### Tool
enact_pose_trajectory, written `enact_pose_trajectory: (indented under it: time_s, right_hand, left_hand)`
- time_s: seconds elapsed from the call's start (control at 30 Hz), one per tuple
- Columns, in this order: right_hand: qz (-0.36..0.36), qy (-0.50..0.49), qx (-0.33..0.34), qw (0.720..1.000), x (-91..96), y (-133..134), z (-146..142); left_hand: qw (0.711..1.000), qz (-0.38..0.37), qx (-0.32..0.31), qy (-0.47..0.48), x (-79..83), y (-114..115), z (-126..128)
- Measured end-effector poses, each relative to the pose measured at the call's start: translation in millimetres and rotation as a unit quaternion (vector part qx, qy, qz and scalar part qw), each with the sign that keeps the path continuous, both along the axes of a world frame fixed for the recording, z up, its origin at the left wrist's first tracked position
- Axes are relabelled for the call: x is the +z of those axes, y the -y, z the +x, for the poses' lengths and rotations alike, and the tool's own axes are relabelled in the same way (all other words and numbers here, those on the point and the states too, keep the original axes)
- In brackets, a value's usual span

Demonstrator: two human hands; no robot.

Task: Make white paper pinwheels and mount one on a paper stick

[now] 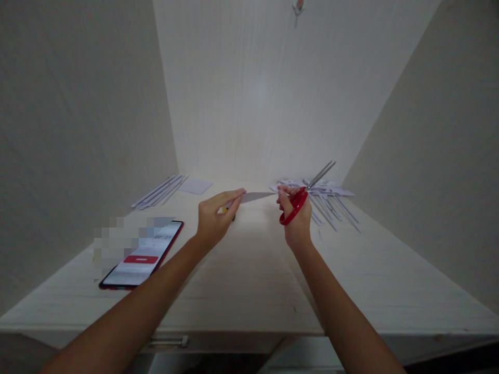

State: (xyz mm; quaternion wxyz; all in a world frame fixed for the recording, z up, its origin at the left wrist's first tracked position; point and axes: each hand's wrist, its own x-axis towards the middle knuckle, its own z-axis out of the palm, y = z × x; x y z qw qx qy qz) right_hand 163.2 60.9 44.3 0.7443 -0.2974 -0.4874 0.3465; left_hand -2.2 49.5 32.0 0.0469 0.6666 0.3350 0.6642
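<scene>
At the bottom of the frame our two forearms run up from the table edge (234,324), with a metal drawer handle (168,341) just below it. Lower left lies a phone (142,254), screen lit, partly blurred beside a pixelated patch, so we cannot read it.

In the middle of the frame, our left hand (214,218) is closed in a pinch on one end of a paper strip (255,197), held level above the table. Something small and yellow (224,210) shows under the fingers; we cannot tell what it is. Our right hand (298,218) grips the red-handled scissors (302,200), fingers through the loops, blades open and angled toward the upper right. The strip's far end meets the scissors hand.

To cut well here, we judge it best to keep the strip taut and flat, seat it deep between the blades, and keep the left fingertips clear of the cutting line.

Farther back, right of centre, a pile of paper cuttings (323,195) lies on the table; upper left of the hands rest neat long strips (159,192) and a small white sheet (196,186). Whether the blades already touch the strip is hidden by our right hand. At the top edge, a small object (298,6) on the wall is cut off.
</scene>
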Motion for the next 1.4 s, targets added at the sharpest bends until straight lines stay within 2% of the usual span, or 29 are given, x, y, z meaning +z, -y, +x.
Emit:
enact_pose_trajectory:
  time_s: [0.03,0.1,0.2,0.3,0.4,0.5,0.57,0.63,0.7,0.73,0.8,0.87,0.93,1.17,1.4]
  right_hand:
    - [-0.008,-0.009,0.007,1.000,-0.2,3,-1]
    - [-0.034,-0.005,0.077,0.996,-1.7,9,-3]
    - [-0.071,0.023,0.186,0.980,-5.2,17,-9]
    - [-0.075,0.043,0.174,0.981,-7.0,19,-12]
    - [-0.060,0.089,0.131,0.986,-5.5,16,-8]
    - [-0.034,0.151,0.116,0.981,-3.3,13,-3]
    - [-0.018,0.184,0.133,0.974,-2.8,12,-1]
    - [-0.010,0.191,0.146,0.971,-3.0,11,-2]
    - [-0.002,0.172,0.132,0.976,-3.3,10,-3]
    - [0.001,0.159,0.121,0.980,-3.4,9,-3]
    - [0.005,0.138,0.107,0.985,-3.3,6,-2]
    - [-0.001,0.127,0.104,0.986,-2.8,4,0]
    - [-0.010,0.127,0.103,0.986,-2.0,3,2]
    - [-0.008,0.165,0.113,0.980,1.7,10,1]
    - [-0.006,0.163,0.120,0.979,2.3,12,0]
  left_hand:
    - [0.998,0.046,0.012,-0.046,-1.0,1,-2]
    - [0.987,0.093,0.005,-0.132,-3.5,3,-6]
    - [0.971,0.071,-0.059,-0.222,-6.6,4,-10]
    - [0.959,0.033,-0.107,-0.259,-6.8,5,-9]
    - [0.956,0.014,-0.108,-0.271,-3.2,7,-6]
    - [0.973,0.018,-0.055,-0.224,3.2,7,-4]
    - [0.988,-0.001,-0.002,-0.156,7.2,6,-4]
    - [0.996,-0.044,0.047,-0.063,9.2,2,-5]
    - [0.992,-0.091,0.065,0.060,8.5,-2,-5]
    - [0.985,-0.120,0.047,0.119,7.4,-4,-5]
    - [0.963,-0.191,-0.047,0.185,4.9,-5,-2]
    - [0.939,-0.254,-0.159,0.167,3.8,-1,4]
    - [0.925,-0.289,-0.215,0.124,4.6,5,10]
    - [0.902,-0.345,-0.250,0.072,6.1,12,19]
    - [0.886,-0.350,-0.300,0.045,-0.2,9,16]
